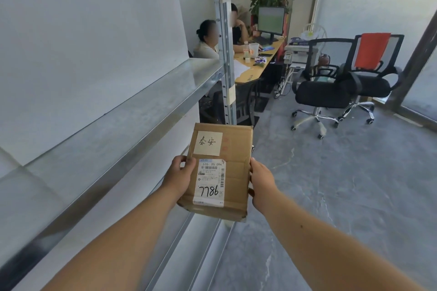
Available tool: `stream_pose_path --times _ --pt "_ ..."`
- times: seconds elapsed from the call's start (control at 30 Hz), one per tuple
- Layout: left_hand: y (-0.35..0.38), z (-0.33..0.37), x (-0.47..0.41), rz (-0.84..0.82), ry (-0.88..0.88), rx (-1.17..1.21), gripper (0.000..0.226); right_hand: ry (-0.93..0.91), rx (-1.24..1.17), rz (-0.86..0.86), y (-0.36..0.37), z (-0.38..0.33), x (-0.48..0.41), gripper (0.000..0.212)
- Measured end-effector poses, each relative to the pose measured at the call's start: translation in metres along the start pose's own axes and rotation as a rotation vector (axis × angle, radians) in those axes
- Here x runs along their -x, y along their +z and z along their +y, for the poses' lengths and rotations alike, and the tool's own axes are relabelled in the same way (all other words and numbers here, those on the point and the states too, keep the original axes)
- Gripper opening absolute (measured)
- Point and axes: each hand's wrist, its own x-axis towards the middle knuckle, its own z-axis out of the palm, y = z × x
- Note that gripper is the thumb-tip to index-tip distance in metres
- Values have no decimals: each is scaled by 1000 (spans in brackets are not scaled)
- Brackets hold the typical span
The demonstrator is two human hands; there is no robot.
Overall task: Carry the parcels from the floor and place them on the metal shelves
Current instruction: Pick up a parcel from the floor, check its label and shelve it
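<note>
A brown cardboard parcel (234,172) with a white shipping label marked 7786 and a handwritten note hangs in the air in front of me. My left hand (178,176) grips its left edge and my right hand (261,182) grips its right edge. The metal shelves (132,123) run along the left, with a bare galvanised board at about chest height just left of the parcel. A lower shelf board (205,238) shows below the parcel. The parcel touches no shelf.
A slotted upright post (225,59) ends the shelf unit ahead. Beyond it two people sit at a wooden desk (255,68) with a monitor. Two black office chairs (331,92) stand on the grey floor to the right. A white wall backs the shelves.
</note>
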Motion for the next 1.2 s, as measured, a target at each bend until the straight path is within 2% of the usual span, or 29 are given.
stream_pose_path --times 0.17,0.23,0.37,0.53,0.73,0.97,1.03,1.2 --pt "-7 -18 -12 -5 51 -194 38 107 25 13 12 18 -12 38" --pt "-10 -24 -17 41 56 -287 38 135 4 11 16 23 -13 41" --pt "-17 -35 -23 136 68 -611 50 145 11 -23 29 34 -19 18" --pt "-23 -42 -25 126 112 -915 49 168 22 -11 43 50 -24 12" --pt "-17 -49 -24 71 154 -938 56 210 -3 25 44 68 -33 22" --pt "-14 -59 -28 25 96 -995 55 260 18 -13 47 78 -31 25" --pt "-11 -59 -26 -16 74 -1005 64 265 15 -15 51 82 -31 28" --pt "-5 -58 -21 -91 47 -966 103 233 14 25 64 89 -35 31"
